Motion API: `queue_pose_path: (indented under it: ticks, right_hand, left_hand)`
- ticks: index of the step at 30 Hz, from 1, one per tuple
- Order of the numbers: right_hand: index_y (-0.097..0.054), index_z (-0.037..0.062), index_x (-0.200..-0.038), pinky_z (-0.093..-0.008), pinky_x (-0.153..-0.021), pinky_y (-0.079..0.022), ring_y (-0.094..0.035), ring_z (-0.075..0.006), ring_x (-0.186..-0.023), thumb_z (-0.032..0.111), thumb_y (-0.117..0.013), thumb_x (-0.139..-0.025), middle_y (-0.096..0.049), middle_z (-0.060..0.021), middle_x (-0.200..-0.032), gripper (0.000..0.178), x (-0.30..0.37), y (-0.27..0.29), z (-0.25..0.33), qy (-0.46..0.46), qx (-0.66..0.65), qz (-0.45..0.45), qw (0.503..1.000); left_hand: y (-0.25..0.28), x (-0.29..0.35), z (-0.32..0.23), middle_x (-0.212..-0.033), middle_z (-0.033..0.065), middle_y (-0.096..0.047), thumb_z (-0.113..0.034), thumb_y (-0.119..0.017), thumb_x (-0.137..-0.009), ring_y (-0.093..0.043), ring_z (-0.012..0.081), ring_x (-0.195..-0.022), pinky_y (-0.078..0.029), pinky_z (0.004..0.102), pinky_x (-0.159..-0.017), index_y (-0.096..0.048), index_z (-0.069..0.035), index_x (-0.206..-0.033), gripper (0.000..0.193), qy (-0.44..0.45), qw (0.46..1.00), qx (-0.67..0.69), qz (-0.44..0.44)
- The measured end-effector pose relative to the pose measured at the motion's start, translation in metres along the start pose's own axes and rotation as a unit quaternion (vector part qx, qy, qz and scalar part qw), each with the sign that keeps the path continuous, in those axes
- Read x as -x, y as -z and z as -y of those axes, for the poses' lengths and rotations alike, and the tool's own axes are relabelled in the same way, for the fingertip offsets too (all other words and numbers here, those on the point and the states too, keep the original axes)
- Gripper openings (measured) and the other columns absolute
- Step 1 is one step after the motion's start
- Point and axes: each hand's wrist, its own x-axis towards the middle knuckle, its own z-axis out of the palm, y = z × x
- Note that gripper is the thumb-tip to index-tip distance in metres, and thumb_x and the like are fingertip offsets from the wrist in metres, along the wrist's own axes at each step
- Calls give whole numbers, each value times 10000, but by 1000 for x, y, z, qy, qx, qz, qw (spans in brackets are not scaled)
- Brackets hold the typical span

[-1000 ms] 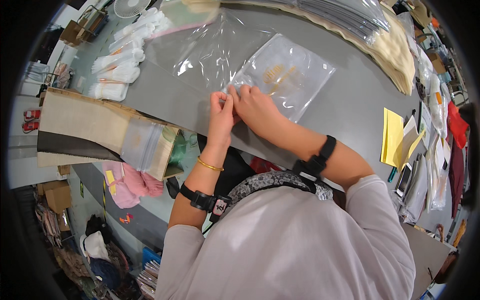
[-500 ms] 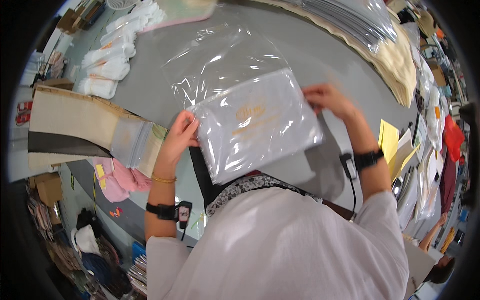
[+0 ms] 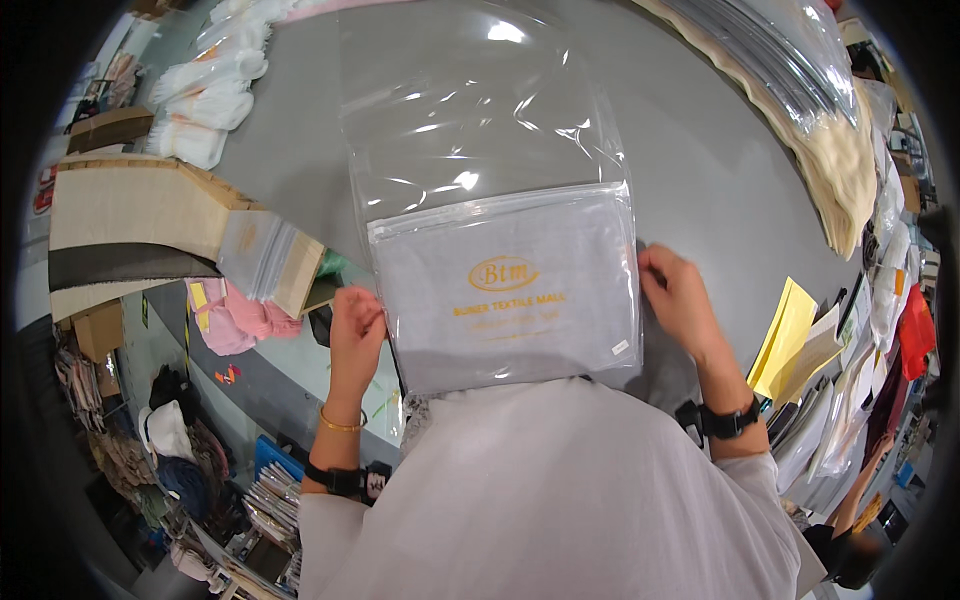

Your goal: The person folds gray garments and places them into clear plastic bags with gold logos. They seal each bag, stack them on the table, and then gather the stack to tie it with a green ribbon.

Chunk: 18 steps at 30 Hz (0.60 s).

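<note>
A whitish zip pouch (image 3: 505, 350) with gold printing and a small white label lies flat and nearly square to me. It sits inside the near part of a larger clear plastic bag (image 3: 480, 120), whose loose, creased part stretches away over the table. My left hand (image 3: 357, 325) is closed on the bag's left edge, fingers pinched beside the pouch. On the opposite side my right hand (image 3: 680, 298) pinches the right edge between thumb and fingers, a little higher up. The near edge of the pouch reaches my shirt.
Clear-wrapped grey packs (image 3: 770, 60) lie on cream fabric (image 3: 835, 190) at far right. Yellow paper (image 3: 785, 340) is at right. Bundled white bags (image 3: 205, 110) line the far left. A cardboard box (image 3: 140, 210) holds small zip bags (image 3: 255, 255), with pink fabric (image 3: 235, 315) below. Someone is at lower right.
The pouch has turned from a tilt to nearly straight and come nearer to me. Both hands have moved lower with the bag's edges. The clear bag now stretches straighter away from me.
</note>
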Motion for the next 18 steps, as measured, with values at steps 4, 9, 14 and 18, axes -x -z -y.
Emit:
queue_pose_path:
  ticks: [4, 9, 14, 18]
  right_hand:
    - [-669, 7, -993, -389, -715, -525, -661, -348, -783, 19, -654, -904, -684, -160, -868, 91, 57, 4, -3, -59, 64, 98, 991]
    - [-668, 15, -1007, -403, -754, -535, -652, -351, -901, -25, -676, -834, -677, -143, -1001, 178, 78, 2, 7, 38, 102, -18, 994]
    - [-662, 38, -1132, -406, -814, -538, -631, -318, -998, -18, -701, -773, -657, -111, -1135, 365, 53, -30, 42, 365, 79, 22, 927]
    - [-650, 4, -1179, -409, -932, -511, -582, -310, -1175, 119, -765, -778, -611, -131, -1298, 432, 46, -79, 60, 434, 213, 12, 875]
  left_hand:
    - [-3, 45, 13, -1010, 6, -572, 147, -495, -943, -598, 73, -887, -487, 211, -694, -447, -63, -1187, 326, 42, 998, 14, 39]
    - [-17, 57, 24, -1087, 34, -568, 101, -541, -959, -584, 115, -983, -508, 263, -797, -453, -73, -1222, 326, 22, 1000, -5, -11]
    - [-27, 36, 28, -1165, 50, -596, -175, -481, -1068, -590, 151, -1022, -516, 321, -847, -491, -74, -1262, 218, 179, 964, 194, -30]
    - [-30, 40, 19, -1124, 80, -660, -317, -436, -1079, -645, 220, -1011, -538, 371, -858, -569, -91, -1181, 281, 183, 900, 390, 63]
